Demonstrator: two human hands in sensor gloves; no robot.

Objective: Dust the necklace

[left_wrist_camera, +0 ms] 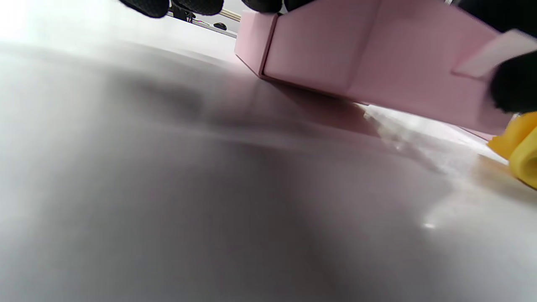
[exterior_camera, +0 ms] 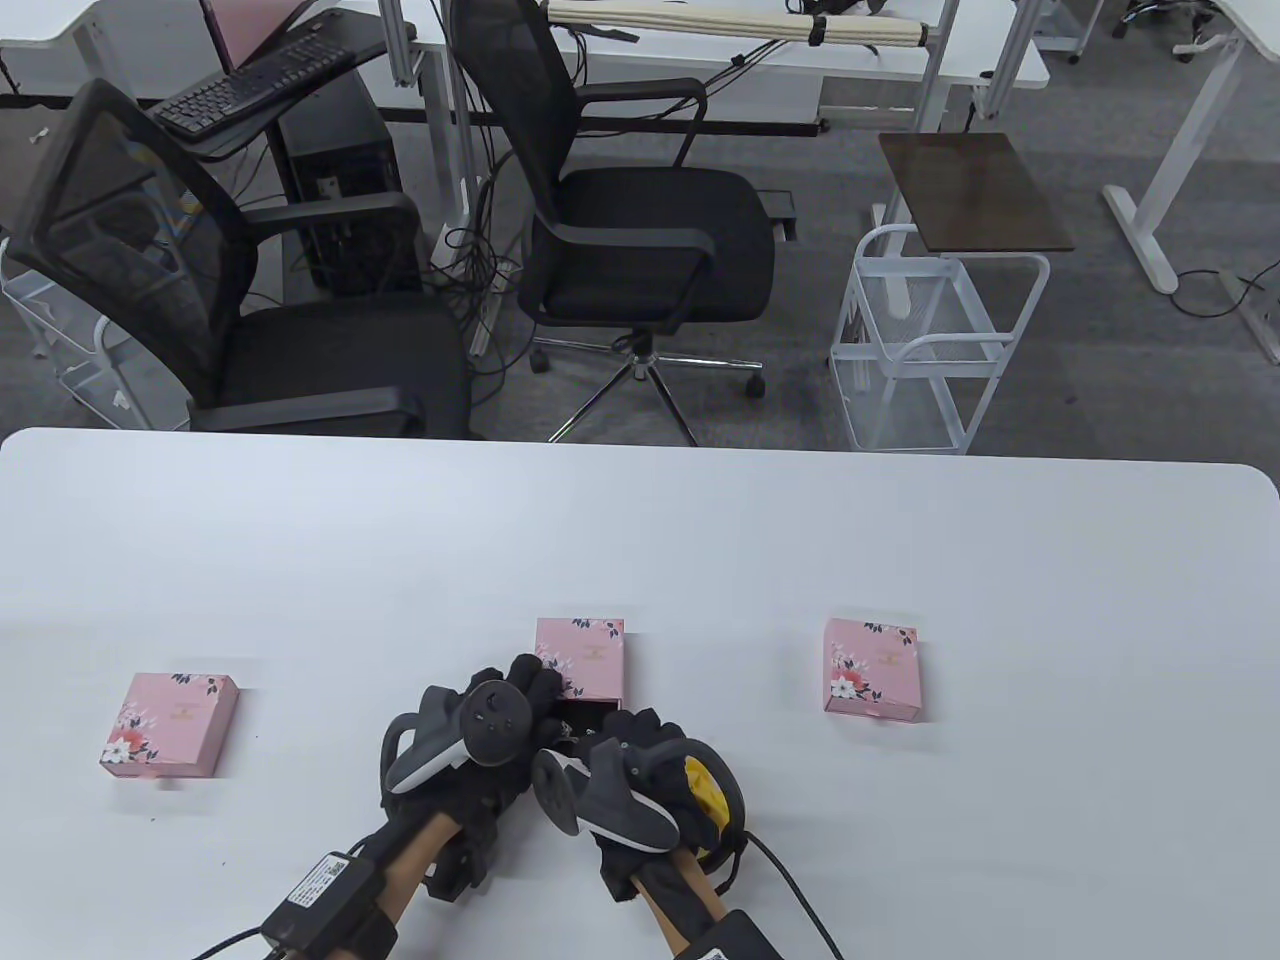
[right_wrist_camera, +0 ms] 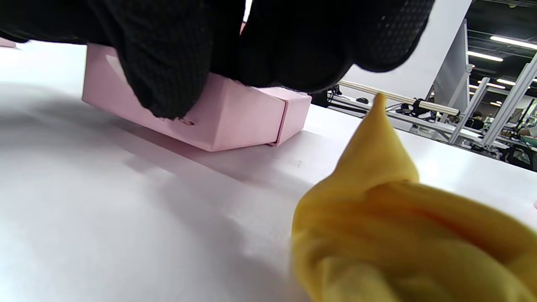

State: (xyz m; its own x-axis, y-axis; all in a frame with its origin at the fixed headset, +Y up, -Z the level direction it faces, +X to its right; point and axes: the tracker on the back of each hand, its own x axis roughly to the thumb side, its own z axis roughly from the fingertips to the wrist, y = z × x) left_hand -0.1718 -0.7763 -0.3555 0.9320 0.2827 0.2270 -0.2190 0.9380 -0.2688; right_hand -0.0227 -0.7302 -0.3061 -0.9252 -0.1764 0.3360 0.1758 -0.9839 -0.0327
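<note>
The middle pink floral box (exterior_camera: 583, 655) lies near the table's front edge. Its dark inner tray (exterior_camera: 585, 714) is slid out toward me. My left hand (exterior_camera: 533, 684) grips the box from the left, fingertips (left_wrist_camera: 197, 5) over its pink side (left_wrist_camera: 356, 54). My right hand (exterior_camera: 636, 728) reaches onto the tray from the right, fingers (right_wrist_camera: 168, 63) pressed on the box (right_wrist_camera: 235, 117). A bunched yellow cloth (exterior_camera: 705, 786) is tucked in that hand's palm, large in the right wrist view (right_wrist_camera: 390, 235). Both hands hide the tray's contents, and I cannot make out the necklace.
Two more closed pink boxes lie on the white table (exterior_camera: 640, 540), one at the left (exterior_camera: 170, 724) and one at the right (exterior_camera: 871, 668). Cables trail from both wrists to the front edge. Office chairs (exterior_camera: 640, 230) and a white wire cart (exterior_camera: 930, 340) stand beyond the far edge.
</note>
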